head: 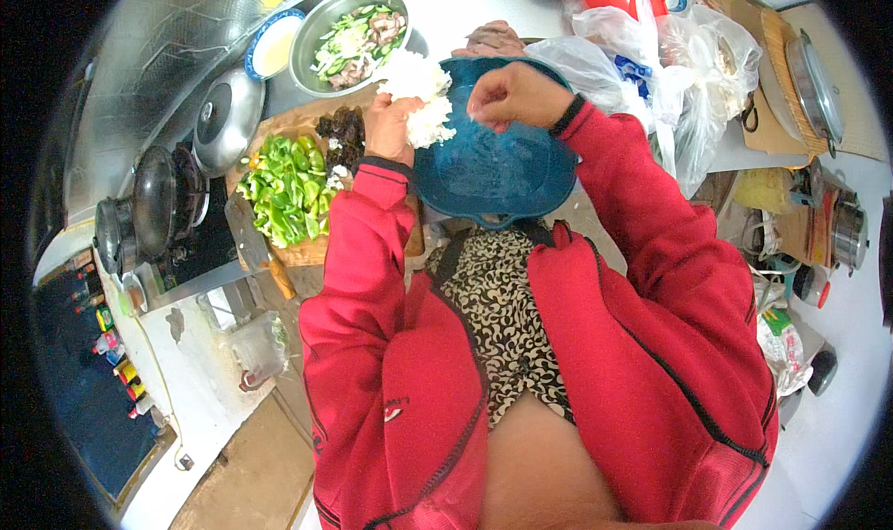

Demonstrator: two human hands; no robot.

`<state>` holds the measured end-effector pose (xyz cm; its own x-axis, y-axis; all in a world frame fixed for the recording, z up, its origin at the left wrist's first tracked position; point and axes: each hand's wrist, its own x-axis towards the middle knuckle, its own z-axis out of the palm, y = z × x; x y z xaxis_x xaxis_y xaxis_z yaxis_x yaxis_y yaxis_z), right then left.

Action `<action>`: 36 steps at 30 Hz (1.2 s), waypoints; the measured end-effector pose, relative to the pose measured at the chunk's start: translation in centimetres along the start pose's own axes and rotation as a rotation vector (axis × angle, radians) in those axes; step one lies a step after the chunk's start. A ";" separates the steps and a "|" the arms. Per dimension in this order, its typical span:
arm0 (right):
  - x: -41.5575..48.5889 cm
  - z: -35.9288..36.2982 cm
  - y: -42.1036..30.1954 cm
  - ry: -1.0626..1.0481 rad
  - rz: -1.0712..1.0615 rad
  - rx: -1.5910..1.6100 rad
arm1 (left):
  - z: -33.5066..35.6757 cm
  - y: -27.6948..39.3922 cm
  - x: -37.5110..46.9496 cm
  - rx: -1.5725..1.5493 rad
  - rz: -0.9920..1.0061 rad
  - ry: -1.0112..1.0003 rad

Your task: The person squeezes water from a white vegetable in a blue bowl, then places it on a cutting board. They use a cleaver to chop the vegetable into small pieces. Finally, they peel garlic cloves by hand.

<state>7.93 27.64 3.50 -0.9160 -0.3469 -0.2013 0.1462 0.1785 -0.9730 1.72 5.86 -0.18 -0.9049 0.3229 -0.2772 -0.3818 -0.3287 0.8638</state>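
Observation:
My left hand (392,125) holds a large ruffled white clump of food (424,104) at the left rim of a teal plastic basin (488,188). The clump is too bright to tell its exact kind. Over the basin, my right hand (520,96) is curled with thumb and fingertips together; a whitish speck shows at the fingertips, too small to make out. Wet-looking highlights mark the basin's inside. Left of my left hand, a wooden cutting board (279,120) carries cut green peppers (289,188) and a dark food heap (343,136) with white bits.
A kitchen knife (268,261) lies at the board's near-left edge. Behind stand a metal bowl (300,63) of sliced food and a blue-rimmed bowl (275,45). Pale raw meat (492,38) sits past the basin. Plastic bags (663,77) crowd the right; black pans (155,195) stand far left.

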 end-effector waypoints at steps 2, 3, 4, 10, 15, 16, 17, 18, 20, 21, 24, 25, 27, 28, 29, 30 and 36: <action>-1.5 -0.8 -3.6 0.012 -0.097 0.062 | -0.4 0.0 -0.1 -0.010 0.001 -0.004; -2.2 -1.2 -4.9 0.015 -0.141 0.116 | -0.3 0.1 0.0 -0.010 -0.006 -0.020; -2.2 -1.2 -4.0 0.011 -0.087 0.163 | -0.2 0.2 0.0 -0.010 -0.011 -0.033; -0.1 -1.2 5.7 0.251 -0.060 -0.745 | 0.6 -0.9 -1.5 0.005 -0.049 0.012; 3.2 0.5 -3.2 0.330 -0.186 -0.494 | 0.7 -5.9 -2.6 0.181 -0.008 0.056; 4.4 1.6 -4.9 0.308 -0.205 -0.515 | 0.9 -6.9 -3.1 0.184 0.027 0.060; 5.4 3.5 -6.7 0.224 -0.230 -0.426 | 0.8 -7.7 -3.4 0.187 0.061 0.064; 7.0 4.9 -6.8 0.175 -0.275 -0.426 | 1.2 -7.7 -3.8 0.258 0.092 0.025; 10.5 8.8 -5.8 0.112 -0.367 -0.417 | 0.9 -7.4 -4.3 0.671 0.237 0.065; 12.0 10.8 -5.0 0.110 -0.407 -0.409 | 0.5 -8.3 -4.0 0.776 0.261 0.061; 15.2 15.0 -2.6 0.094 -0.327 -0.663 | 1.6 -8.9 -4.3 0.967 0.266 0.024; 15.6 15.8 -2.3 0.053 -0.275 -0.742 | 1.9 -9.0 -4.4 1.002 0.263 0.016; 15.8 16.5 -1.2 0.063 -0.288 -0.681 | 2.0 -9.0 -4.6 1.041 0.256 0.008; 15.8 16.3 -0.6 0.121 -0.341 -0.697 | 1.9 -8.9 -4.6 1.047 0.251 0.009; 15.7 15.8 0.0 0.183 -0.391 -0.714 | 1.8 -8.7 -4.3 1.044 0.249 0.011; 15.7 14.9 -0.7 0.128 -0.366 -0.685 | 1.1 -8.6 -4.1 1.032 0.241 0.039; 8.5 6.0 -7.0 0.343 -0.297 -0.379 | -1.4 -8.9 -2.2 0.654 0.099 0.109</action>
<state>1.37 17.97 7.92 -0.9750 -0.1257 0.1833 -0.2209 0.4576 -0.8613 6.83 6.82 -7.80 -0.9568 0.2161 -0.1948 -0.1347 0.2644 0.9550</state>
